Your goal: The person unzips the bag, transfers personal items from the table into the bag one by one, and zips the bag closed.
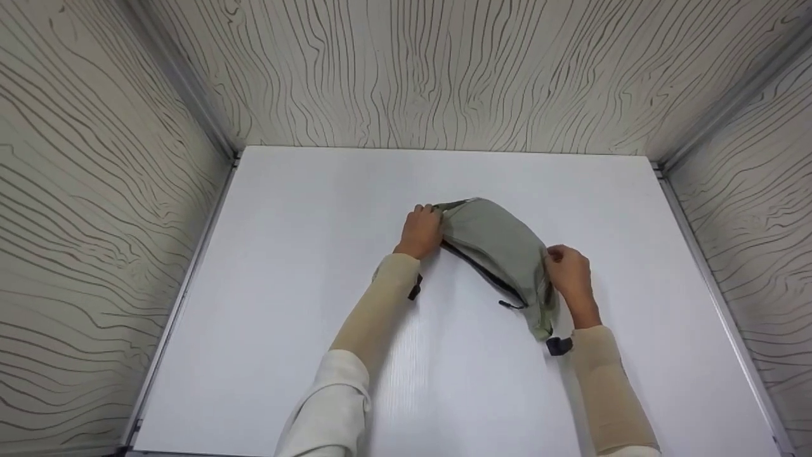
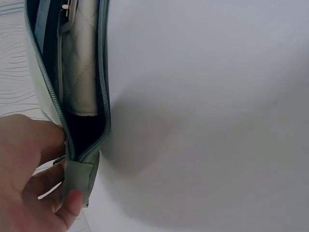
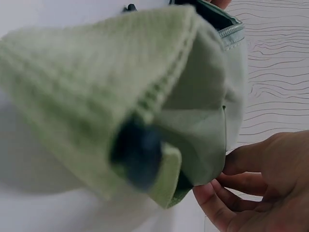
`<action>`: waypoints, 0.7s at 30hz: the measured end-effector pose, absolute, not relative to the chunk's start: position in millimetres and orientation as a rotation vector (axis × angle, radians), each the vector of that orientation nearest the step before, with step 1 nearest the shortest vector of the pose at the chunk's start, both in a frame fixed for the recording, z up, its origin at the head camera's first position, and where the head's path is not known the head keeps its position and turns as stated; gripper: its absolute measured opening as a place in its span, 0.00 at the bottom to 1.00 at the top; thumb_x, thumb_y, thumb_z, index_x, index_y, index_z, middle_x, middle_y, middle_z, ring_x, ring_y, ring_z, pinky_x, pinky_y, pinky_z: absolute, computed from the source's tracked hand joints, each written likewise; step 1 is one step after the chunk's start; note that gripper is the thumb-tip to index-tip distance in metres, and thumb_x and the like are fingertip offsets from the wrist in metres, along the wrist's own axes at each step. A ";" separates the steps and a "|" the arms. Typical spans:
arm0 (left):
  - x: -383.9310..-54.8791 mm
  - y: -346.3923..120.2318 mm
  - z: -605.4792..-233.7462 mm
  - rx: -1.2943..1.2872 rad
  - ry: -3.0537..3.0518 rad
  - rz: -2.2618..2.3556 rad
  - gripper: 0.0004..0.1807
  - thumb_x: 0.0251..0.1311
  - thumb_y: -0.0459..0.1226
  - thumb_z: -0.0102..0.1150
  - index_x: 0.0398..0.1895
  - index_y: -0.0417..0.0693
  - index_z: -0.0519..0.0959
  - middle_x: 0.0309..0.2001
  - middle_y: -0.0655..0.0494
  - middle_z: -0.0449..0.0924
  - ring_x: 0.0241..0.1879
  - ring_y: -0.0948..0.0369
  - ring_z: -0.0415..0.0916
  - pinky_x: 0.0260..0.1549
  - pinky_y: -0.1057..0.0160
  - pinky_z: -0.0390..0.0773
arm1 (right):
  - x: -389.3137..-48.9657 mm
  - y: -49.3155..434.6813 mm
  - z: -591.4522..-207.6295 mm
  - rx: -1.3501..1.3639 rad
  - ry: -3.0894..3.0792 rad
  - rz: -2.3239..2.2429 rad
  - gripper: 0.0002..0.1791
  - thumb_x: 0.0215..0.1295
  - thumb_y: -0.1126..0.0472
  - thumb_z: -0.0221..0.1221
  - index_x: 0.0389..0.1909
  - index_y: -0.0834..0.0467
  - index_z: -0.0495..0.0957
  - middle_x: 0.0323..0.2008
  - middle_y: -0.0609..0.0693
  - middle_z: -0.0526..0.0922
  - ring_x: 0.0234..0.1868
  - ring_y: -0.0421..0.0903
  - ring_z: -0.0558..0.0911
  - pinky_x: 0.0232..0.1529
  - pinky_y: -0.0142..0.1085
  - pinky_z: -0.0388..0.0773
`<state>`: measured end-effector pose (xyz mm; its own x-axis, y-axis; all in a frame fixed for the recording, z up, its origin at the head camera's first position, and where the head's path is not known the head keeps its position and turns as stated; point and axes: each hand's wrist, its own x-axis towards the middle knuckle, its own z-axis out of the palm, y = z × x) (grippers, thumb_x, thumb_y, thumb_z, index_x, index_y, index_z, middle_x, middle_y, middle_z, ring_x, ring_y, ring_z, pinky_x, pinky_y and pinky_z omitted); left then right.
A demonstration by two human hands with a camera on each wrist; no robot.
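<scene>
A grey-green waist bag (image 1: pixel 491 235) stands over the white table, its long zipped opening facing my body. My left hand (image 1: pixel 421 231) grips its left end, with fingers and thumb around the tapered fabric below the zip's end in the left wrist view. At the opposite end, my right hand (image 1: pixel 571 276) pinches the fabric edge between thumb and fingers. The zip is undone, and inside lies a cream quilted item (image 2: pixel 81 72) beside a bluish flat edge (image 2: pixel 42 29). A dark zip pull (image 1: pixel 510 305) hangs at the opening's right end. Green webbing strap (image 3: pixel 96 82) droops from the right side.
The white tabletop (image 1: pixel 285 304) surrounds the bag. Wood-grain patterned panels (image 1: pixel 406 76) rise at the back and both sides, with grey metal rails (image 1: pixel 190 89) at the corners. A blurred dark piece (image 3: pixel 140 154) sits at the strap near the right wrist camera.
</scene>
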<state>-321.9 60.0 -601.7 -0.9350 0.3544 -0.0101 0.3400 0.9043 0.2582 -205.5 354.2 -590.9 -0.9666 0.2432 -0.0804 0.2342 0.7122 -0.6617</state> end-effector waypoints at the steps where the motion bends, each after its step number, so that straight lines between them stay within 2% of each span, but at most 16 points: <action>1: -321.3 59.0 -601.3 0.541 3.009 0.405 0.18 0.82 0.40 0.53 0.63 0.41 0.82 0.60 0.46 0.84 0.61 0.51 0.80 0.63 0.53 0.79 | -207.7 354.6 -590.5 -0.393 -2.899 1.111 0.20 0.80 0.62 0.53 0.60 0.74 0.80 0.53 0.72 0.84 0.52 0.64 0.84 0.50 0.49 0.81; 13: -312.5 32.0 -610.5 0.421 3.003 0.732 0.12 0.78 0.39 0.57 0.45 0.40 0.85 0.45 0.47 0.87 0.47 0.52 0.82 0.51 0.51 0.82 | -236.9 348.6 -588.2 -0.229 -2.934 1.063 0.17 0.78 0.66 0.53 0.57 0.74 0.82 0.50 0.72 0.85 0.50 0.65 0.84 0.51 0.53 0.79; 21: -305.6 5.9 -613.8 0.298 2.939 0.993 0.09 0.73 0.35 0.62 0.33 0.40 0.83 0.34 0.48 0.84 0.32 0.58 0.71 0.34 0.57 0.74 | -256.2 333.2 -590.3 -0.188 -2.979 1.105 0.18 0.79 0.65 0.51 0.59 0.72 0.81 0.53 0.71 0.84 0.50 0.61 0.82 0.51 0.51 0.79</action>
